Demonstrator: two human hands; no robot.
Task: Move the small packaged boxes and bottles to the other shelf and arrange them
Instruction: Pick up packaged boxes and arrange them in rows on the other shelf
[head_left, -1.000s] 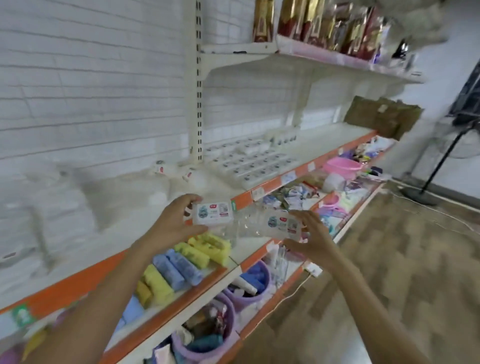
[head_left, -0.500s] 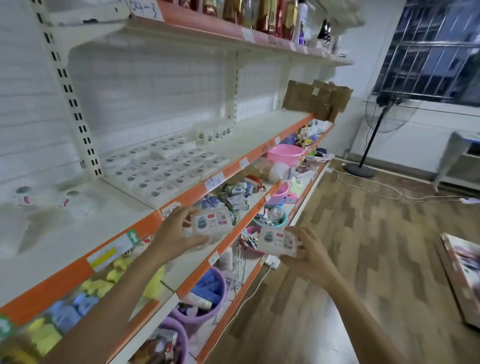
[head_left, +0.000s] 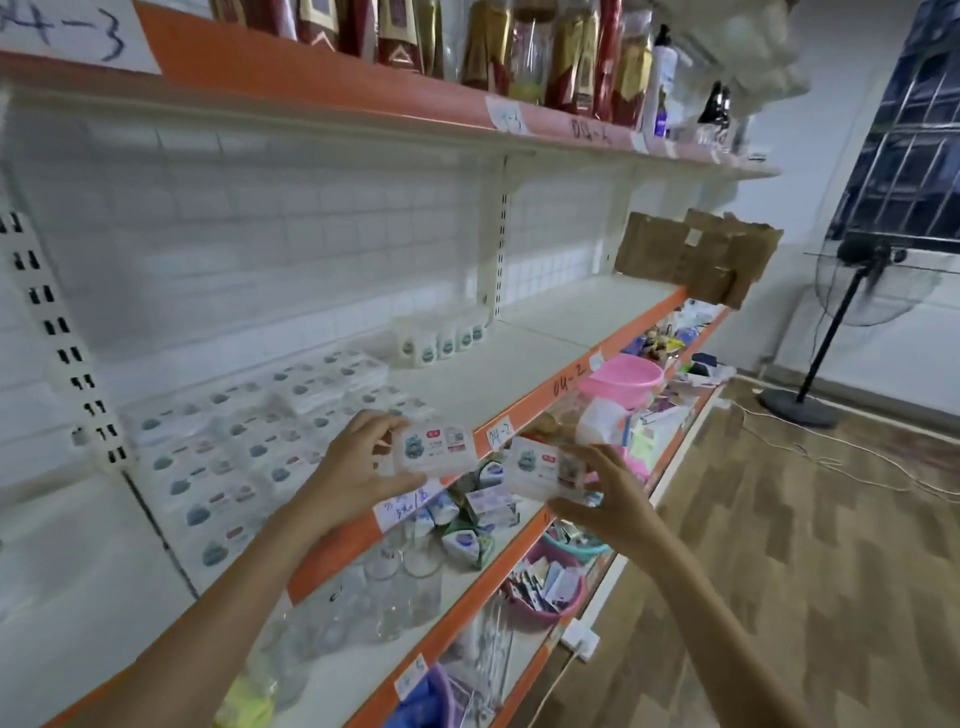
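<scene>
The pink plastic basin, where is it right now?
In the head view the pink basin sits right of centre, on the shelf below the white one that holds the small boxes, just beyond the right hand.

Head view, facing shelves (head_left: 519, 374) obliquely, close, angled downward

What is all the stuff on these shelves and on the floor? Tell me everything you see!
Small white boxes: many, in rows on the middle shelf.
White bottles: a short row, behind the boxes.
Cardboard: one brown piece, far end of that shelf.
Red and gold packages: several, top shelf.
Pink basin: one, lower shelf.
Clear glasses: several, lower shelf.
Purple basket: one, bottom shelf.
Standing fan: one, black, on the wooden floor.
Held boxes: two, white, one in the left hand, one in the right hand.
</scene>
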